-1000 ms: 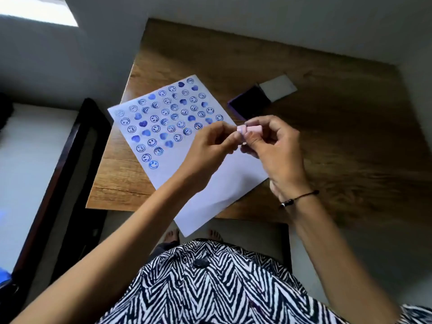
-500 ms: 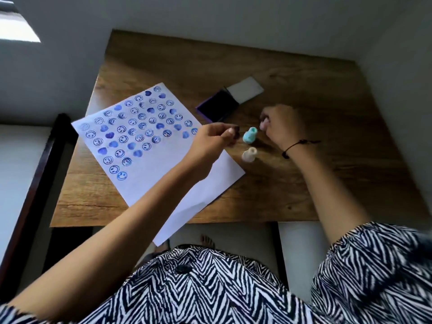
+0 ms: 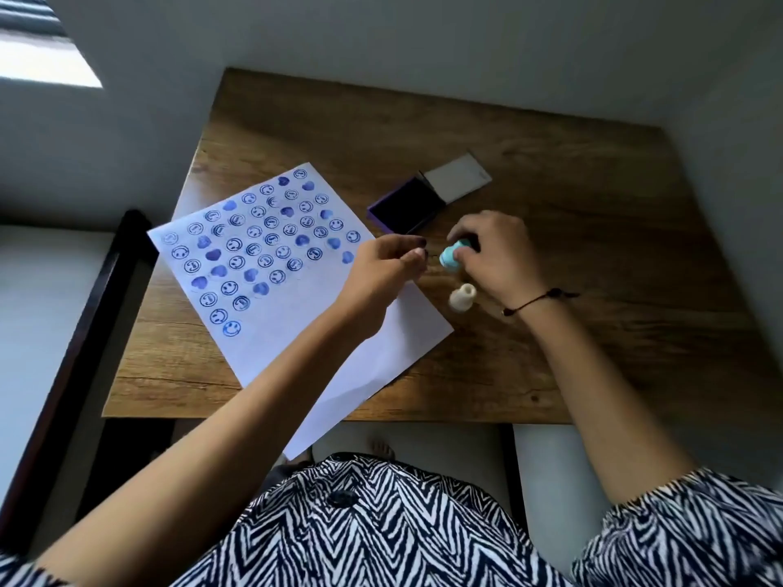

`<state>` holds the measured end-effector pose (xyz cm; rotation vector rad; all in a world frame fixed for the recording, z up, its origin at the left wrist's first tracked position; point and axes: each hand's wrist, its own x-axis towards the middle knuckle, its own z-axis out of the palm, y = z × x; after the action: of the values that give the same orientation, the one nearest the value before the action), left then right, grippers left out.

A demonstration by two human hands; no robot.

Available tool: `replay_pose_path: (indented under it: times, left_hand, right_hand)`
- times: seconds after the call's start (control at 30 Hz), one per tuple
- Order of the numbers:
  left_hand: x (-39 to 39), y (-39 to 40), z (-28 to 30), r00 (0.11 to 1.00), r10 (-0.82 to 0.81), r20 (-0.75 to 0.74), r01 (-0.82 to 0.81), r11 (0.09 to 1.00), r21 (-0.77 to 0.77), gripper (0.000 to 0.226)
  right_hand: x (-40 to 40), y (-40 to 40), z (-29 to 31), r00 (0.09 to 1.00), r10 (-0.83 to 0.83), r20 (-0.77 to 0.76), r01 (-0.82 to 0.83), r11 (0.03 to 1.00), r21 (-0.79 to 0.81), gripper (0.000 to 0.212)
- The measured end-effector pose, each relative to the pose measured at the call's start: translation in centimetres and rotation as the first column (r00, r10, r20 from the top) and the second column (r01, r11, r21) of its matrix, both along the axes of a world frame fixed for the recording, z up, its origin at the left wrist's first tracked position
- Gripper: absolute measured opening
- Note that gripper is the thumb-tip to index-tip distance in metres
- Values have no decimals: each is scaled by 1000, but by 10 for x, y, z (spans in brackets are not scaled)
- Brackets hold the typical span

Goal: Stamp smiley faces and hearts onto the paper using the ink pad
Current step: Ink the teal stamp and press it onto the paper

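A white paper (image 3: 296, 345) lies slanted on the wooden table (image 3: 593, 332), its upper part covered with blue smiley and heart prints. Beyond it the purple ink pad (image 3: 404, 207) sits open, its white lid (image 3: 457, 182) flipped back. My right hand (image 3: 498, 254) grips a small light-blue stamp (image 3: 450, 258) just right of the paper's edge. A cream stamp (image 3: 462, 298) stands upright on the table just below it. My left hand (image 3: 383, 271) hovers over the paper's right edge with fingertips pinched together; whether anything is between them is hidden.
The table meets grey walls at the back and right. A dark wooden frame (image 3: 84, 332) runs along the left side. The paper's lower corner hangs over the front edge, above my patterned lap (image 3: 381, 523).
A second ago both hands held a pink stamp above the paper. They have separated; my right hand has closed on the light-blue stamp. The pink stamp is out of sight.
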<state>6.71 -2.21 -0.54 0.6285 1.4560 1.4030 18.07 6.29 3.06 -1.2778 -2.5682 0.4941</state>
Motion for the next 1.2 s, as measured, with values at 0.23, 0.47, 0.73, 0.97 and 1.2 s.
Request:
replay_pose_path:
  times: [0.23,0.47,0.73,0.97,1.2]
  left_hand:
    - [-9,5,10,994,60,97,-64,997,40,12]
    - [-37,11,12,863,263,432,-245,965,-97,14]
    - [-33,19,11,891,291,349,-269,957,-114,15]
    - [-47,12,11,862,360,358,-369,928,-44,21]
    - [-56,-4,12,861,396,320,-405,913,-40,23]
  right_hand:
    - [-16,-5,7,915,-141,-378,12,946,-323,18]
    - [-39,26,18,914,13,-405,-51,995,-85,15]
    - [-80,48,-23,982,146,119,-160,980,117,23]
    - [-87,59,-12,966,211,147,-227,969,98,18]
    - [-86,48,-20,956,258,142,-275,954,120,18]
